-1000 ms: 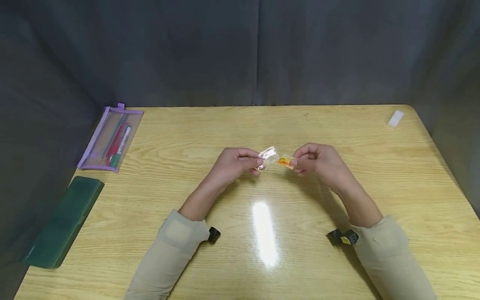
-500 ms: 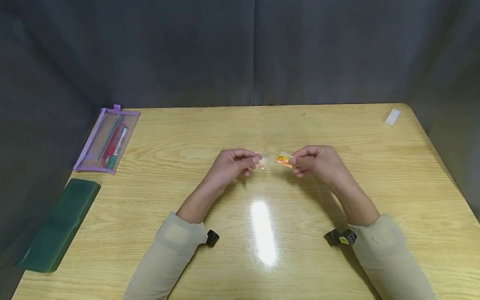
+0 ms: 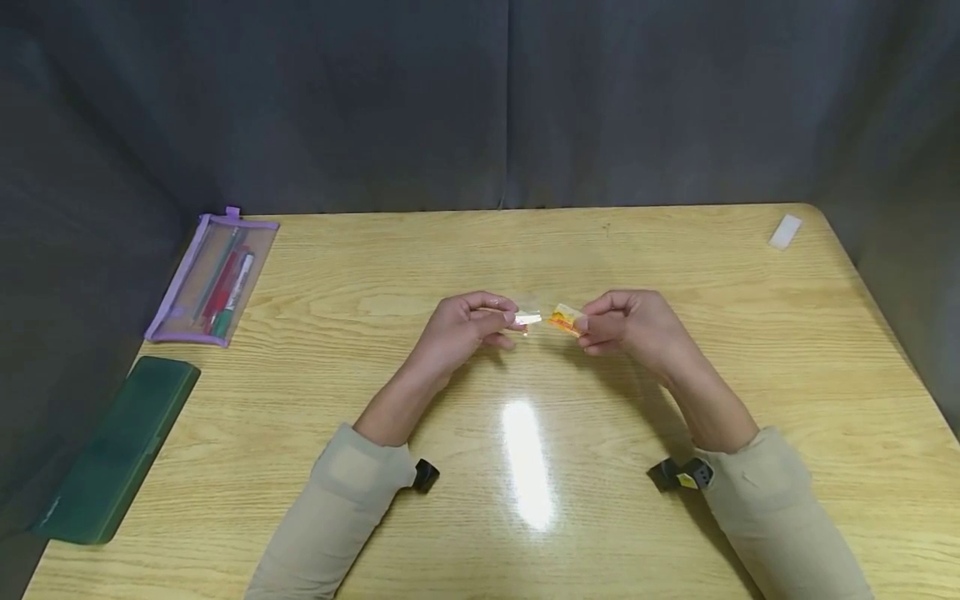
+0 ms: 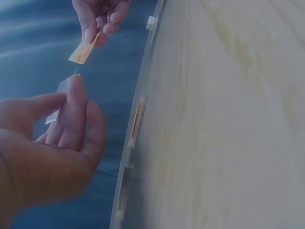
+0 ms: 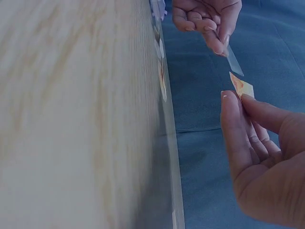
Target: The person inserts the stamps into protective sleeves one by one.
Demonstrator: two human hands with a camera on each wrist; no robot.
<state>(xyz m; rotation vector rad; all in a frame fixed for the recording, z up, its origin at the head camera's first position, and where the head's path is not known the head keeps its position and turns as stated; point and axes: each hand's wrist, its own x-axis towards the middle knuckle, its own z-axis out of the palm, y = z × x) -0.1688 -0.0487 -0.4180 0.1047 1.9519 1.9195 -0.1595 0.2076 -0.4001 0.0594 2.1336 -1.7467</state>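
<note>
My left hand (image 3: 465,329) pinches a small piece of clear, shiny plastic film (image 3: 528,318) between thumb and fingers. In the left wrist view the film (image 4: 53,116) sticks out on both sides of the thumb tip. Facing it, my right hand (image 3: 626,321) holds a small yellow and orange printed piece of paper or card (image 3: 564,318) by one end, thumb against fingers. A narrow gap separates the film from the printed piece (image 5: 242,87) in the right wrist view. Both hands are raised over the middle of the wooden table (image 3: 360,267).
At the left edge lies a purple-trimmed mesh zip pouch (image 3: 213,279) with several pens inside. Nearer me is a dark green pencil case (image 3: 120,450). A small white block (image 3: 785,232) rests near the far right corner. Dark curtains (image 3: 480,100) hang behind the table.
The film, spread and crinkled close to the printed piece a second ago, now shows as a narrower strip. My left hand shifted slightly left; my right hand stays nearly in place.
</note>
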